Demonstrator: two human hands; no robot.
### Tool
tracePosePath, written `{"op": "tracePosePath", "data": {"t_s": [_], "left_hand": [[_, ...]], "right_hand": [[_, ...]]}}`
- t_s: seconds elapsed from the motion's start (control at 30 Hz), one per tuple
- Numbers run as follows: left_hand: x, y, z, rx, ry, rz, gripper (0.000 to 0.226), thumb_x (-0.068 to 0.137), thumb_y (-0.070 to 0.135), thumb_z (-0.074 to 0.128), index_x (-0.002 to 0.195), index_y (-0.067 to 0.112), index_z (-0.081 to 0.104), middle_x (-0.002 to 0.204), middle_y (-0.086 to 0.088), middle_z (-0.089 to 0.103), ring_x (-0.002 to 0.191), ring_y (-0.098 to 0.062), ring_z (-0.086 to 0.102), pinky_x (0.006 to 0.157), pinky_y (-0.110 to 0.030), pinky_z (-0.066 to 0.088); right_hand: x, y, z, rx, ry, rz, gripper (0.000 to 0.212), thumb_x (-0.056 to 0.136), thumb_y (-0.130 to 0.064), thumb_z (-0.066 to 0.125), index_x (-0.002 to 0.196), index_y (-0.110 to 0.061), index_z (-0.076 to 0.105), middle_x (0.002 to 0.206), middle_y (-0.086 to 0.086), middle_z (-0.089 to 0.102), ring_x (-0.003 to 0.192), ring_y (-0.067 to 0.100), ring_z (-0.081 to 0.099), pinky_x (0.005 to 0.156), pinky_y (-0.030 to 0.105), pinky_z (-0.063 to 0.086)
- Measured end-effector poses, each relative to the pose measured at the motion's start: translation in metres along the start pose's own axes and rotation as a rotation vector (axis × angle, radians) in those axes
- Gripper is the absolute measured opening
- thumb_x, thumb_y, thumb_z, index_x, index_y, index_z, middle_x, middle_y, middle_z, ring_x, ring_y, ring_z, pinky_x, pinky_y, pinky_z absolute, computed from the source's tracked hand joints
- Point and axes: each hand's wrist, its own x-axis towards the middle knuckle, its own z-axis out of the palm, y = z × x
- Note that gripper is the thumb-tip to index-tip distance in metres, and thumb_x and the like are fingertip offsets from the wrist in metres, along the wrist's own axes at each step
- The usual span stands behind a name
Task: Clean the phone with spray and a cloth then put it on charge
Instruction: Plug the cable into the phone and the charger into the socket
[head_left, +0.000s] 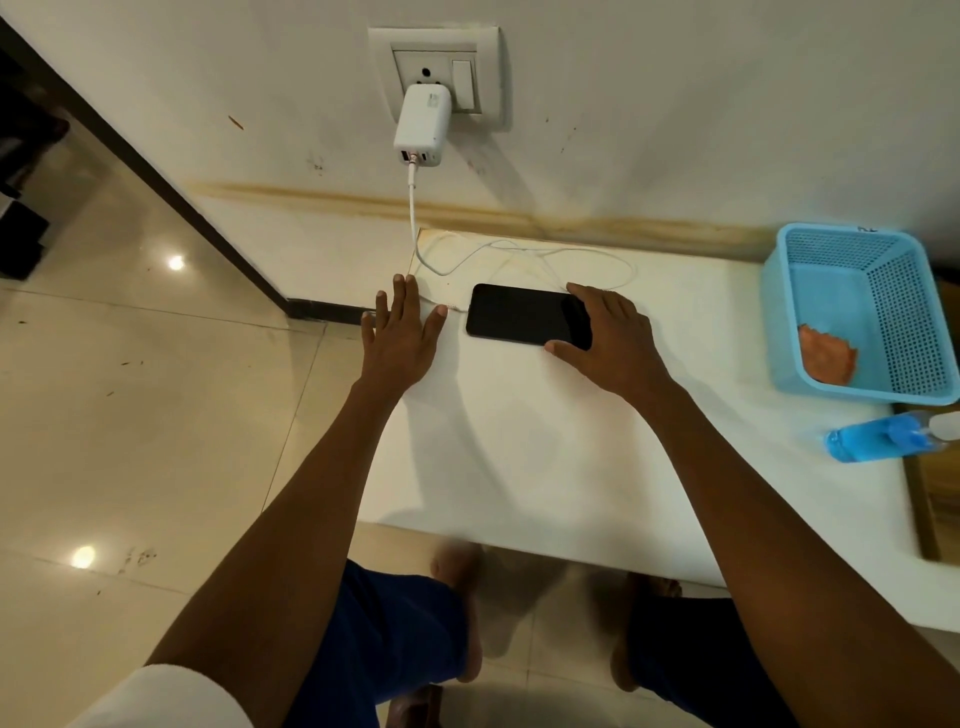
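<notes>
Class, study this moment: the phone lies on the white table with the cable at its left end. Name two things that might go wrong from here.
1. The phone lies near the table's left edge; a tug on the looped charging cable might drag it off.
2. The spray bottle lies on its side at the table's right edge; it may roll off or leak.

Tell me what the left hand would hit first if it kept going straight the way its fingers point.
The left hand points at the wall behind the table edge. It would probably meet the wall below the charger; the white cable lies just to its right. Depth is unclear.
</notes>
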Motion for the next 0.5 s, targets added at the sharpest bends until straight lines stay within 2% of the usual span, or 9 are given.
{"op": "tracePosePath", "data": {"t_s": [0.1, 0.2, 0.27, 0.37, 0.5], "left_hand": [[-0.003, 0.004, -0.005, -0.028, 0.029, 0.022, 0.069, 0.102, 0.055, 0.026, 0.158, 0.017, 0.011, 0.166, -0.005, 0.008, 0.152, -0.031, 0.007, 0.12, -0.052, 0.005], [-0.009, 0.008, -0.009, -0.052, 0.053, 0.076, 0.068, 0.102, 0.054, 0.032, 0.156, 0.015, 0.018, 0.164, -0.008, 0.019, 0.15, -0.032, 0.017, 0.12, -0.051, 0.014], [-0.011, 0.012, -0.008, -0.037, 0.041, 0.086, 0.069, 0.102, 0.054, 0.033, 0.156, 0.014, 0.017, 0.164, -0.009, 0.016, 0.151, -0.032, 0.016, 0.12, -0.049, 0.014], [-0.013, 0.015, -0.004, -0.003, 0.005, 0.063, 0.071, 0.101, 0.054, 0.033, 0.157, 0.013, 0.016, 0.165, -0.011, 0.011, 0.151, -0.032, 0.012, 0.12, -0.05, 0.012], [-0.011, 0.015, -0.002, 0.01, 0.015, 0.058, 0.071, 0.101, 0.055, 0.034, 0.156, 0.012, 0.018, 0.164, -0.01, 0.013, 0.151, -0.032, 0.015, 0.12, -0.051, 0.012]], "right_hand": [[0.006, 0.001, -0.009, 0.107, 0.1, 0.002, 0.058, 0.091, -0.045, 0.064, 0.143, -0.025, 0.047, 0.143, 0.0, 0.052, 0.135, 0.025, 0.04, 0.107, 0.041, 0.037], [0.026, 0.003, -0.023, 0.066, 0.167, 0.054, 0.046, 0.097, -0.035, 0.058, 0.141, -0.023, 0.052, 0.141, 0.002, 0.055, 0.131, 0.029, 0.047, 0.105, 0.041, 0.04], [0.043, -0.001, -0.028, 0.001, 0.122, 0.057, 0.048, 0.099, -0.037, 0.055, 0.144, -0.024, 0.049, 0.147, 0.003, 0.05, 0.134, 0.028, 0.046, 0.106, 0.043, 0.04], [0.068, -0.02, -0.027, -0.096, -0.006, -0.04, 0.053, 0.099, -0.046, 0.052, 0.148, -0.027, 0.044, 0.151, 0.001, 0.045, 0.139, 0.024, 0.042, 0.108, 0.043, 0.039], [0.091, -0.05, -0.019, -0.148, -0.016, -0.129, 0.05, 0.097, -0.055, 0.051, 0.141, -0.032, 0.052, 0.14, -0.001, 0.055, 0.128, 0.024, 0.051, 0.101, 0.041, 0.04]]}}
